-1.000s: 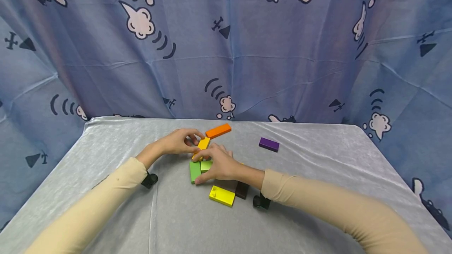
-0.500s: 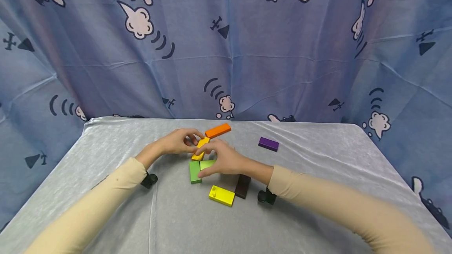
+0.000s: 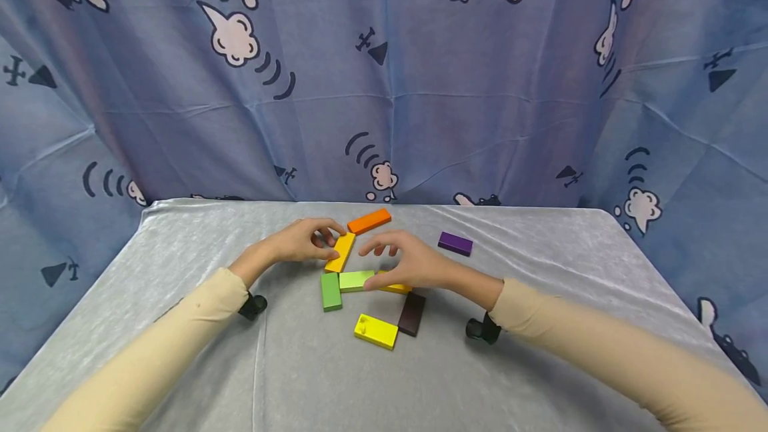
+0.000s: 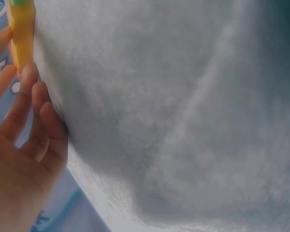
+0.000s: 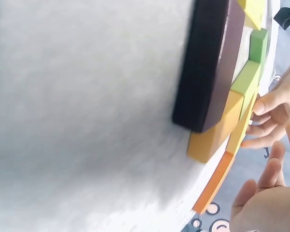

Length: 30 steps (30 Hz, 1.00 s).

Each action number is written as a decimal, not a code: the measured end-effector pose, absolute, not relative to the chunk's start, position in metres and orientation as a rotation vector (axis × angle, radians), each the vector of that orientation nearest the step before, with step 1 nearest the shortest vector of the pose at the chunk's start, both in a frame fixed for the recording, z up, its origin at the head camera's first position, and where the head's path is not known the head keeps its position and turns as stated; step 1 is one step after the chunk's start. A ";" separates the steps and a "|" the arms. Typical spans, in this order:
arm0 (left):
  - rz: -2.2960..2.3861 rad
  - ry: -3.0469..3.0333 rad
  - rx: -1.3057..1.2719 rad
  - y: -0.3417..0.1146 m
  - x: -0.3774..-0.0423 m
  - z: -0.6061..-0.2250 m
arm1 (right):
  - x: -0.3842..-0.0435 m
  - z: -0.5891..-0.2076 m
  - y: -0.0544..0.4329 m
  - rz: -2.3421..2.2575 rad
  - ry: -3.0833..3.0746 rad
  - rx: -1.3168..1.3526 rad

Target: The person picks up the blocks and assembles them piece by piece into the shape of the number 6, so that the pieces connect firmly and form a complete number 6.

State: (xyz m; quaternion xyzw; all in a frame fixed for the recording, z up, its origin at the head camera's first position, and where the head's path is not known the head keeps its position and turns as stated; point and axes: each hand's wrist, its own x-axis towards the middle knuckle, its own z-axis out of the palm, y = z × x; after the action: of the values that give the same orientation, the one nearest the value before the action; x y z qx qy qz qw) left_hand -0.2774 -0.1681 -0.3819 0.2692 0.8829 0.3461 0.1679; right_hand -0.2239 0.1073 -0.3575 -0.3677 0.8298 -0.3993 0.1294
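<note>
My left hand [image 3: 303, 240] holds an amber-yellow block [image 3: 341, 252] lying on the table, thumb at its near left side and index finger by its far end. In the left wrist view that block [image 4: 23, 36] stands at the top left edge, against the fingertips. My right hand [image 3: 414, 260] hovers with loosely bent fingers and holds nothing; its thumb overlaps a lime-green block [image 3: 355, 281] and a second amber block [image 3: 395, 288]. A green block [image 3: 331, 292] lies upright in view at the lime one's left end. A dark brown block [image 5: 208, 67] looms large in the right wrist view.
An orange block [image 3: 369, 221] lies at the far end of the held block. A bright yellow block [image 3: 375, 331] lies nearest me, its corner by the brown one. A purple block [image 3: 455, 244] lies apart at the right. A grey cloth [image 3: 312, 379] covers the table; a patterned curtain [image 3: 336, 72] hangs behind.
My right hand has moved right, away from the held amber block and the green block, uncovering the lime-green block and part of the second amber one. The left hand has stayed in place.
</note>
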 end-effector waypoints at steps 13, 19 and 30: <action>0.987 2.511 0.775 -0.167 -0.275 -0.380 | -0.205 -0.361 0.132 -1.189 2.451 -1.042; 0.983 2.504 0.780 -0.167 -0.275 -0.380 | -0.192 -0.367 0.141 -1.232 2.480 -0.975; 0.985 2.500 0.784 -0.168 -0.276 -0.380 | -0.162 -0.379 0.147 -1.264 2.522 -0.909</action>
State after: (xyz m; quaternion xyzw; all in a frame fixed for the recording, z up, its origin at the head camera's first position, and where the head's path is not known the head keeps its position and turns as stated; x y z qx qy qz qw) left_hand -0.2760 -0.1680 -0.3804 0.2762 0.8800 0.3467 0.1704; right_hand -0.1616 0.1467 -0.3789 -0.3056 0.8476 -0.4247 0.0887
